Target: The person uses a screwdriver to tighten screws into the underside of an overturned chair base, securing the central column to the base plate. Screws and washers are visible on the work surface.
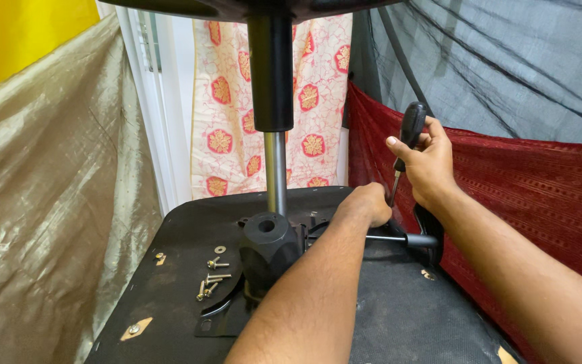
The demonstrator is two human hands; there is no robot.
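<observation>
A black-handled screwdriver (409, 138) stands nearly upright at the far right of an overturned black chair seat (170, 269), its shaft angling down toward the metal mechanism at the seat's centre, its tip hidden behind the left hand. The right hand (429, 165) is wrapped tight around the handle, thumb pressed along its side. The left hand (366, 204) rests knuckles-up on the mechanism just beside the shaft, fingers curled under; whether it grips anything cannot be told. A black lever (399, 238) runs out to the right below both hands. Nearer left, a black plastic housing (267, 246) surrounds the chrome gas-lift column (275, 168), which rises out of frame. Loose brass-coloured screws (211, 276) and a washer (219, 249) lie on the seat's left side. Floral, red and olive fabrics hang behind.
</observation>
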